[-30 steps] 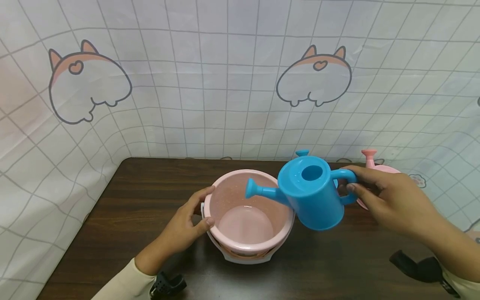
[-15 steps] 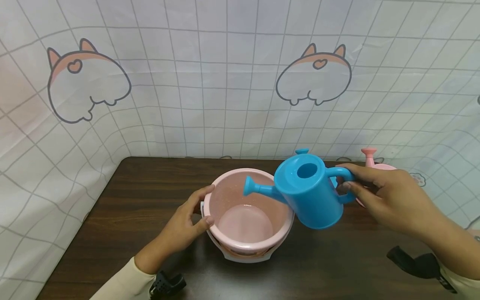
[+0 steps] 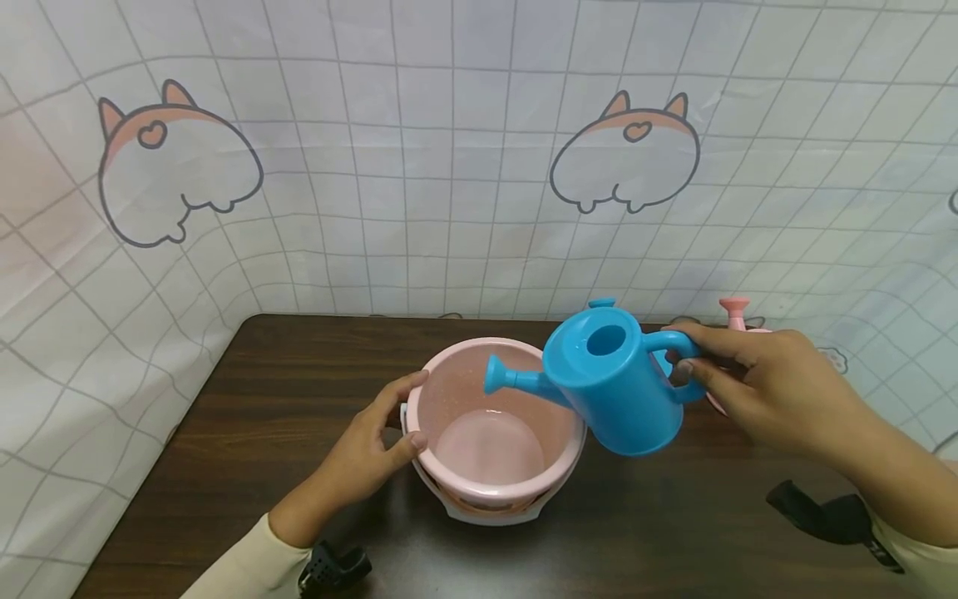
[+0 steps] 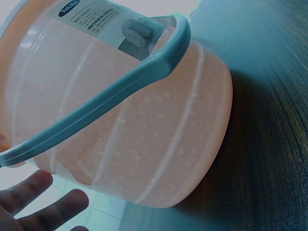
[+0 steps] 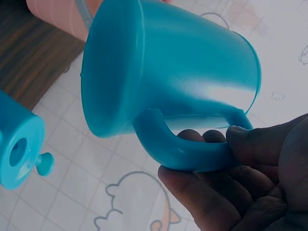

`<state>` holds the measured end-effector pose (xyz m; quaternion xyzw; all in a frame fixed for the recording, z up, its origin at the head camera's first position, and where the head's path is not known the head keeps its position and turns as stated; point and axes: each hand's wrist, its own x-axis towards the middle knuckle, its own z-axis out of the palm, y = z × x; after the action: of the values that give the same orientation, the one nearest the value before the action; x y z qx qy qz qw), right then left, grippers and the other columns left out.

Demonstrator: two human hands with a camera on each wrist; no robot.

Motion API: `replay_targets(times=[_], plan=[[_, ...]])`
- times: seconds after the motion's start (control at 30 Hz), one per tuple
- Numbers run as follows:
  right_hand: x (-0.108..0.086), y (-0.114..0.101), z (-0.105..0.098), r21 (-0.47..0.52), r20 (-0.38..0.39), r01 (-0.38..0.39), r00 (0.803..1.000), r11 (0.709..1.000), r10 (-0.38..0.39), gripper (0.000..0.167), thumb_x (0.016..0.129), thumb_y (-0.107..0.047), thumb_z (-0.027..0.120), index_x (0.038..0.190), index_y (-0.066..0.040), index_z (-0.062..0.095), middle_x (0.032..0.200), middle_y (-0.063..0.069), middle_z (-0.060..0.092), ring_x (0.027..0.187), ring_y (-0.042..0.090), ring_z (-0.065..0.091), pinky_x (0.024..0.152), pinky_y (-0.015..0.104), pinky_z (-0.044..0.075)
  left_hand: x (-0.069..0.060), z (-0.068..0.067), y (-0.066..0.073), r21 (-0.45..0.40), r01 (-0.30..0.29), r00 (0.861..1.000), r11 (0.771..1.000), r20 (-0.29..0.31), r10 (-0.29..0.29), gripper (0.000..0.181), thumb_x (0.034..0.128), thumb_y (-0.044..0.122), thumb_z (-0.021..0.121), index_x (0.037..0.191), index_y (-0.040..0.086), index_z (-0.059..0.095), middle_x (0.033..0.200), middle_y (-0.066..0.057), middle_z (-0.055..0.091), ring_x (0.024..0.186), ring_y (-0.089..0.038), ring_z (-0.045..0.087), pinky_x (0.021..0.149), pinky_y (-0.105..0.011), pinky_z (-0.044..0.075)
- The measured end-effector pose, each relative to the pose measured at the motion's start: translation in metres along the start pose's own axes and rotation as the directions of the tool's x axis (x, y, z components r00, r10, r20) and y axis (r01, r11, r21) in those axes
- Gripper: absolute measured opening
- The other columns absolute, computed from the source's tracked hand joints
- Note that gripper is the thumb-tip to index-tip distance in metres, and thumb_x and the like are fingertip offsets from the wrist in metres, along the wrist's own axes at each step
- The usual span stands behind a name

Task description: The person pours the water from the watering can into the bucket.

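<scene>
A pink bucket (image 3: 449, 482) with a pale handle (image 4: 103, 101) stands on the table. My left hand (image 3: 367, 457) holds its left rim, thumb at the front; in the left wrist view some fingertips (image 4: 67, 207) show beside its wall. My right hand (image 3: 778, 399) grips the handle of a blue watering can (image 3: 621, 399). The can is held above the table at the bucket's right rim, tilted left, its spout (image 3: 524, 380) over the bucket's opening. No stream of water shows at the spout. A shiny glint lies on the bucket's floor; its depth of liquid I cannot tell.
A second blue watering can (image 5: 19, 144) stands behind the held one, mostly hidden in the head view. A pink watering can (image 3: 737, 312) is at the back right, partly behind my right hand. A white grid-patterned curtain (image 3: 419, 208) hangs along the table's back edge.
My right hand has moved slightly left, carrying the blue watering can a little further over the bucket with slightly more tilt. My left hand and the bucket have stayed in place.
</scene>
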<state>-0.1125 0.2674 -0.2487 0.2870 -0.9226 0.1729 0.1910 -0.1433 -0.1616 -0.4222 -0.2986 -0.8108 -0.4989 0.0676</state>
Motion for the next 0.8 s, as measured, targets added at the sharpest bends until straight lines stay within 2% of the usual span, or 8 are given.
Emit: replay_targets(times=[0.6, 0.8], plan=[[0.0026, -0.0021, -0.0016, -0.007, 0.008, 0.019, 1.000, 1.000, -0.019, 0.048, 0.082, 0.003, 0.081, 0.129, -0.002, 0.070, 0.089, 0.001, 0.073, 0.052, 0.000, 0.043, 0.044, 0.024, 0.036, -0.0003, 0.0011, -0.0007, -0.002, 0.005, 1.000, 1.000, -0.005, -0.005, 0.069, 0.0987, 0.054, 0.060, 0.157, 0.023, 0.039, 0.132, -0.005, 0.061, 0.101, -0.020, 0.066, 0.088, -0.056, 0.049], [0.0022, -0.0025, -0.0016, -0.020, 0.003, 0.023, 1.000, 1.000, -0.023, 0.049, 0.081, 0.003, 0.082, 0.128, 0.001, 0.070, 0.084, 0.000, 0.070, 0.051, -0.001, 0.040, 0.044, 0.024, 0.036, -0.0008, 0.0012, -0.0008, -0.006, 0.001, 1.000, 1.000, -0.005, -0.001, 0.069, 0.0991, 0.055, 0.060, 0.157, 0.023, 0.038, 0.131, -0.005, 0.061, 0.101, -0.020, 0.066, 0.088, -0.056, 0.050]])
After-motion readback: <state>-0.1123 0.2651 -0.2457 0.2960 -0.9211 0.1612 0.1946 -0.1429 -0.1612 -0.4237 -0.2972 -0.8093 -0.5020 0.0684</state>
